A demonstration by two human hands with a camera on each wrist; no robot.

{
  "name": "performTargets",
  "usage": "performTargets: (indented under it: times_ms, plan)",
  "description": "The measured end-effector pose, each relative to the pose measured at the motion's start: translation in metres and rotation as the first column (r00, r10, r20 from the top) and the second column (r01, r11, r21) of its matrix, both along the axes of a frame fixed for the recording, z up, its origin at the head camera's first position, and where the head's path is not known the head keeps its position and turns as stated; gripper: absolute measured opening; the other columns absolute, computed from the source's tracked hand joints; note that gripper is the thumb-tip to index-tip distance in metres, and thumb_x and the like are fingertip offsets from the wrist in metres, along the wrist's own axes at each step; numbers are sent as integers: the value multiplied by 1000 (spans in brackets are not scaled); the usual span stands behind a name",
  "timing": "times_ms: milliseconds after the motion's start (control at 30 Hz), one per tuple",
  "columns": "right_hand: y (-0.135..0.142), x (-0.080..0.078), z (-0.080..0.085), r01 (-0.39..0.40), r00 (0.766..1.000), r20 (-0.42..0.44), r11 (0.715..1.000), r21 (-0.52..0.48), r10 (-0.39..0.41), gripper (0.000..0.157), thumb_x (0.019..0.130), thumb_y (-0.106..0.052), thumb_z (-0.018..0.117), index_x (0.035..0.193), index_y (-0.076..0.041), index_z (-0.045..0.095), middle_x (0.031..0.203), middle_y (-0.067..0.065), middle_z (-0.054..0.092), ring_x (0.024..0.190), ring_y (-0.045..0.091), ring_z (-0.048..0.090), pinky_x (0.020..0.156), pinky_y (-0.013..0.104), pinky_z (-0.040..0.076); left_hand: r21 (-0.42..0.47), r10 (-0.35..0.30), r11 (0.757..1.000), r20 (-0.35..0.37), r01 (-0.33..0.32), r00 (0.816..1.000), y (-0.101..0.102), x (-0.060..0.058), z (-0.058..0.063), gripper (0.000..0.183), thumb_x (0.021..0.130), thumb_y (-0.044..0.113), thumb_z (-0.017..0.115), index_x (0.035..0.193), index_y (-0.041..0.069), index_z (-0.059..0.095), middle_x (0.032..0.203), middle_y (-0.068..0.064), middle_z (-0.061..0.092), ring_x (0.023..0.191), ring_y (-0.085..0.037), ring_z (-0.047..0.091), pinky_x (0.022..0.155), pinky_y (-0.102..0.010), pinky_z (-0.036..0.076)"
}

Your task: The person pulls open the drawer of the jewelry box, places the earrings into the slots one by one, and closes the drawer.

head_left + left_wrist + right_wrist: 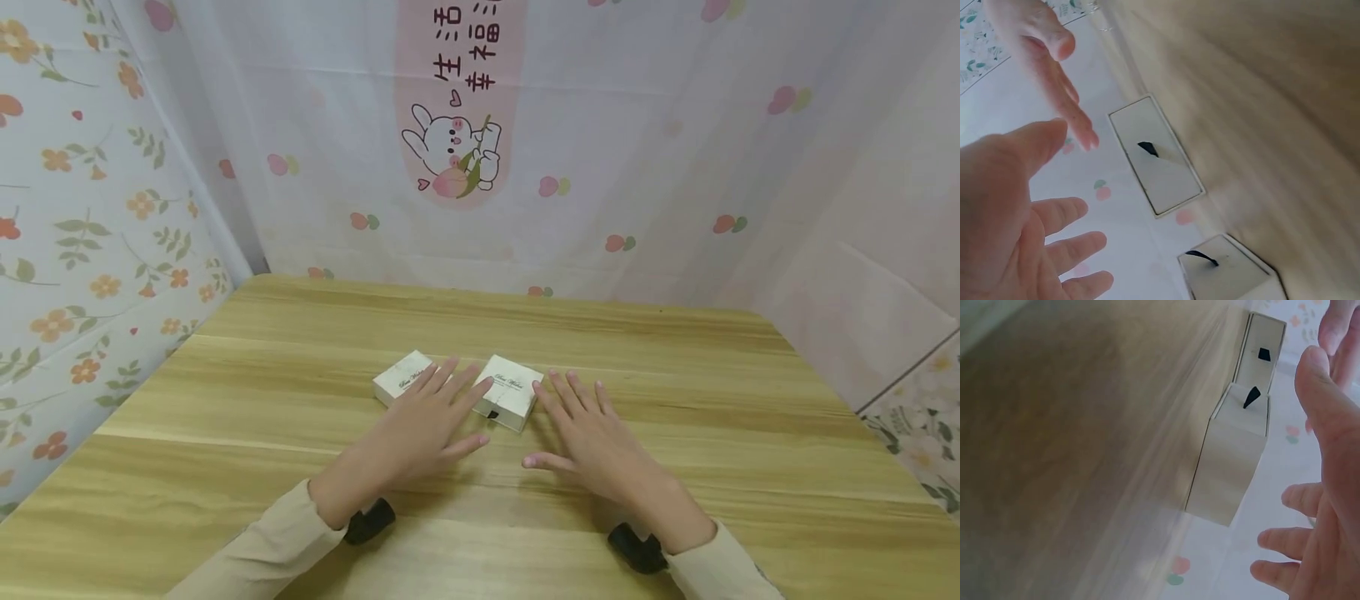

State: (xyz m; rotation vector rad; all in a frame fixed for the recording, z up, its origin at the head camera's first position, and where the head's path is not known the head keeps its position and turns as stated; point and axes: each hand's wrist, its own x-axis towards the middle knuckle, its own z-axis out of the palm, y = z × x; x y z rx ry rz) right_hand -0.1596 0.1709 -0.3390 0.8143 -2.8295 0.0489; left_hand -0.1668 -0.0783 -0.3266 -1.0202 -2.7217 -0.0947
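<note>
Two small white drawer boxes with printed lettering lie on the wooden table. The left box [401, 377] is partly covered by my left hand [420, 429] in the head view. The right box [512, 387] sits between the hands, a short black ribbon tab [492, 414] on its near side. My left hand has its fingers spread above the boxes and holds nothing. My right hand [600, 446], fingers spread too, is just right of the right box; whether it touches the box I cannot tell. Both front faces with black tabs show in the left wrist view, on the nearer box [1157, 162] and the farther box [1229, 272].
The wooden table [480, 533] reaches back to a white curtain [637, 150] printed with fruit and a rabbit. A flower-patterned cloth [97, 233] hangs at the left. Black wrist devices [369, 522] sit under both forearms.
</note>
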Motion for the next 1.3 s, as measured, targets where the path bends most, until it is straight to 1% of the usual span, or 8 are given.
performTargets:
  times_ms: [167,333,567,700,800,933,1067,1300]
  plan:
    - [0,-3,1,0,1000,21,999,-40,1,86,85,-63,47,146,-7,27,151,20,23,138,39,23,109,60,18,21,-3,1000,15,3,1000,7,-9,3,63,95,47,45,145,12,33,151,-10,30,139,-35,26,112,-47,23]
    - [-4,-9,4,5,999,34,997,-73,-3,84,84,-58,53,145,-5,30,147,24,30,136,41,28,108,59,21,49,12,999,47,-14,999,11,-20,4,61,93,43,51,143,10,36,148,-11,35,137,-34,30,112,-44,25]
    - [-13,-19,10,19,999,49,995,-94,-14,78,85,-51,58,141,-2,35,140,27,38,130,42,37,105,60,25,109,21,993,119,-34,993,13,-29,7,60,92,41,55,140,9,40,145,-13,39,135,-34,33,111,-44,26]
    - [-17,-24,11,38,996,86,994,-98,-30,76,85,-50,58,140,-2,38,138,27,41,130,40,39,105,59,27,127,19,991,145,-37,989,14,-34,5,60,90,41,56,139,8,42,143,-14,40,134,-34,34,111,-44,27]
    - [-18,-25,10,51,993,107,994,-99,-40,72,86,-48,58,138,-2,40,137,28,42,128,41,41,105,59,28,127,17,991,162,-38,987,15,-36,3,60,90,41,57,138,7,43,143,-15,41,134,-34,35,111,-44,27]
    - [-20,-27,7,49,994,103,994,-98,-39,66,87,-46,58,134,-1,46,134,29,45,123,43,45,103,56,31,118,32,992,191,-55,981,15,-38,1,58,92,40,55,138,7,43,143,-14,42,133,-33,36,110,-44,28]
    - [-21,-27,4,60,992,117,994,-94,-48,63,89,-43,57,133,0,47,135,28,44,123,42,44,104,55,31,95,45,993,214,-67,976,16,-40,-1,52,94,35,53,137,7,45,141,-13,45,132,-31,38,110,-42,28]
    - [-22,-27,3,80,988,144,991,-108,-64,58,91,-39,56,133,0,48,137,28,42,125,42,42,105,54,31,69,18,997,182,-31,983,16,-42,-4,36,95,19,52,129,7,53,134,-11,52,128,-28,44,109,-40,31]
